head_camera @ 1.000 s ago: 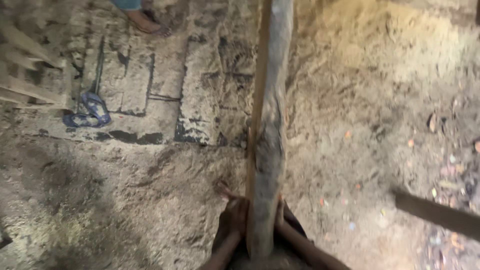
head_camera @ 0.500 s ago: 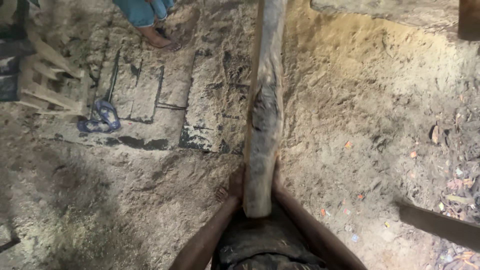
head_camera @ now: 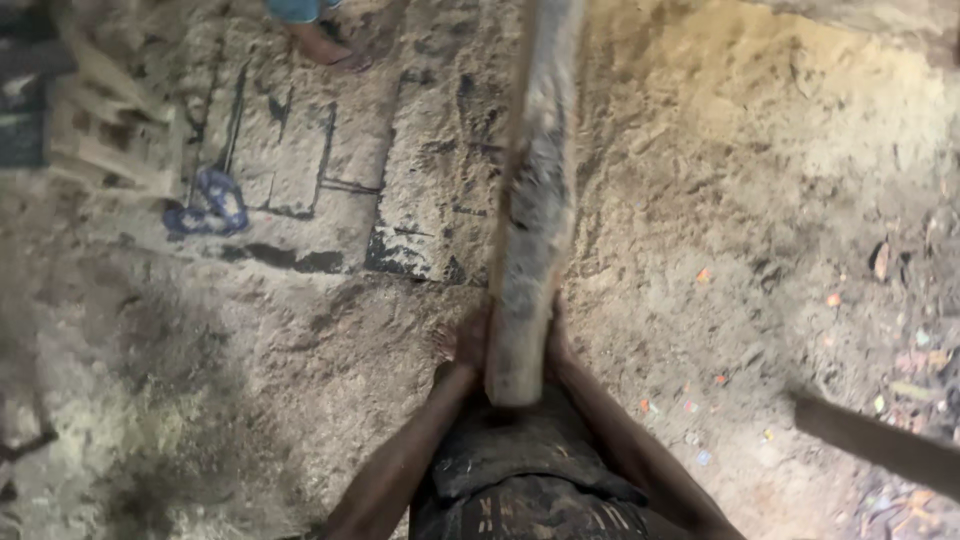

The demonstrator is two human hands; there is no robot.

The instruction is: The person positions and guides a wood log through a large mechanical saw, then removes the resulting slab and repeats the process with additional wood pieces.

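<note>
The sandy, sawdust-strewn earth floor point(head_camera: 250, 400) is filling the whole view, paler and more open from 1 to 4 o'clock and darker and more cluttered from 8 to 11 o'clock. Across it, the long, rough, grey-brown wooden pole point(head_camera: 535, 220) is running from the top edge at 12 o'clock down to just below centre, its long axis lying almost straight along the 12-to-6 line with a slight lean toward 1 o'clock at the far end. Flat grey slabs with dark outlines point(head_camera: 330, 170) are lying at 11 o'clock of the pole, and pale wooden slats point(head_camera: 110, 120) are stacked at 10 o'clock, near the left edge. A dark plank end point(head_camera: 870, 440) is jutting in at 4 o'clock, well apart from the pole. A blue sandal point(head_camera: 210, 205) is lying beside the slabs, and another person's bare foot point(head_camera: 330, 50) is standing at 11 o'clock near the top.

The left hand point(head_camera: 468, 345) and right hand point(head_camera: 553, 345) are pressing against opposite sides of the pole's near end, grasping it between them, equally near. The pole's butt is sitting just above the person's dark garment point(head_camera: 520, 470) at 6 o'clock. Open room is lying mostly to the right.
</note>
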